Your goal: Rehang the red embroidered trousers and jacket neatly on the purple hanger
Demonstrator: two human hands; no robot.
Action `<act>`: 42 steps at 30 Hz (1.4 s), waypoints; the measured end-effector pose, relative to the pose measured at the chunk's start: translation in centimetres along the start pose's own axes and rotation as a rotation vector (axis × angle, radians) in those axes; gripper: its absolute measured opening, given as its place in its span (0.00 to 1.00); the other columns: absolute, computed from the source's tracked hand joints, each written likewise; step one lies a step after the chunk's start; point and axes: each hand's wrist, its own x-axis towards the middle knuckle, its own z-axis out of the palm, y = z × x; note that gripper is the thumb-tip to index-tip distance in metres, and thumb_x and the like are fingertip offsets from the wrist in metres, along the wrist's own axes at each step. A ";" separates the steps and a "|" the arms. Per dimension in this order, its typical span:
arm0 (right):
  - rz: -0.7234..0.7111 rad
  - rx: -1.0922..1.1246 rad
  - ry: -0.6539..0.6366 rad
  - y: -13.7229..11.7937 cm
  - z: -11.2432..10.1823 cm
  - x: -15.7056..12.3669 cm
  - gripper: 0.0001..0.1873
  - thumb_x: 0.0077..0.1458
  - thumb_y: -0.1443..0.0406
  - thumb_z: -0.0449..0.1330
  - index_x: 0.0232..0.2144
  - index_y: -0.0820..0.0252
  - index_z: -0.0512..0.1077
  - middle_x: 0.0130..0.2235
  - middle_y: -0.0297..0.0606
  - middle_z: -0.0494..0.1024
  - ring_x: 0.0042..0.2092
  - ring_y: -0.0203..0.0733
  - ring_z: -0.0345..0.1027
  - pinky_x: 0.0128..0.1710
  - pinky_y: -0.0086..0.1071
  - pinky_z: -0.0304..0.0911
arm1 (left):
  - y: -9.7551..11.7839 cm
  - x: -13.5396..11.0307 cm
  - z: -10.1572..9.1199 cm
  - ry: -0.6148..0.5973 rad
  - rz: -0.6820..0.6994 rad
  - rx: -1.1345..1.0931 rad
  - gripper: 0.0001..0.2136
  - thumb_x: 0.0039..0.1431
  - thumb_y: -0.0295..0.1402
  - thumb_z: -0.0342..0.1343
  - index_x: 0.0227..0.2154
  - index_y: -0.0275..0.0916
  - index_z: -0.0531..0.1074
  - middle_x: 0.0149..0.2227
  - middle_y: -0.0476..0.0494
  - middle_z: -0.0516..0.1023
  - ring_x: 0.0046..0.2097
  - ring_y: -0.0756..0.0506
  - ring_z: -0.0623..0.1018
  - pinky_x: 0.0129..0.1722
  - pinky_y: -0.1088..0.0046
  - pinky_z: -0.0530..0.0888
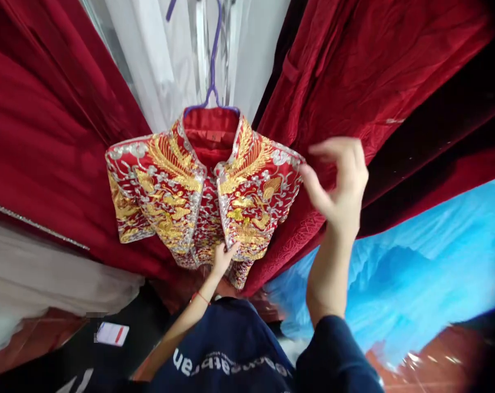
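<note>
A red jacket with gold and silver embroidery hangs upright on a purple hanger. Its stand collar faces me and the front panels are parted over patterned cloth. My left hand is closed on the lower edge of one front panel, thumb on top; the other fingers are partly hidden. Raised beside the jacket's shoulder on the right, my right hand has thumb and fingers curved apart with nothing between them. Whether its fingertips touch the sleeve I cannot tell; they are slightly blurred.
Red drapes or garments hang on the left and right. White cloth hangs behind the hanger. Blue gauzy fabric spreads at lower right, pale fabric at lower left. A phone lies on a dark surface below.
</note>
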 end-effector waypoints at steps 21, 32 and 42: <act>0.102 -0.120 -0.090 3.7 9.5 4.9 0.28 0.64 0.43 0.49 0.33 0.61 0.71 0.26 0.33 0.71 0.33 0.37 0.69 0.35 0.32 0.59 | 7.0 -4.2 -16.0 0.275 0.142 0.101 0.16 0.59 0.47 0.59 0.38 0.38 0.76 0.34 0.46 0.80 0.36 0.45 0.77 0.38 0.74 0.73; 0.614 0.399 -0.253 3.5 4.7 -10.2 0.31 0.43 0.40 0.66 0.37 0.59 0.74 0.37 0.43 0.80 0.39 0.47 0.74 0.40 0.41 0.70 | -1.8 0.1 -10.1 0.075 -0.023 -0.067 0.23 0.50 0.52 0.62 0.38 0.35 0.78 0.38 0.40 0.83 0.45 0.39 0.79 0.49 0.66 0.74; 0.643 -0.397 0.280 -1.5 0.5 -11.1 0.32 0.52 0.45 0.63 0.15 0.53 0.50 0.17 0.27 0.49 0.22 0.32 0.42 0.23 0.34 0.46 | -2.4 3.1 -8.1 0.028 -0.037 -0.056 0.17 0.54 0.49 0.60 0.30 0.37 0.75 0.30 0.47 0.77 0.39 0.44 0.75 0.42 0.73 0.71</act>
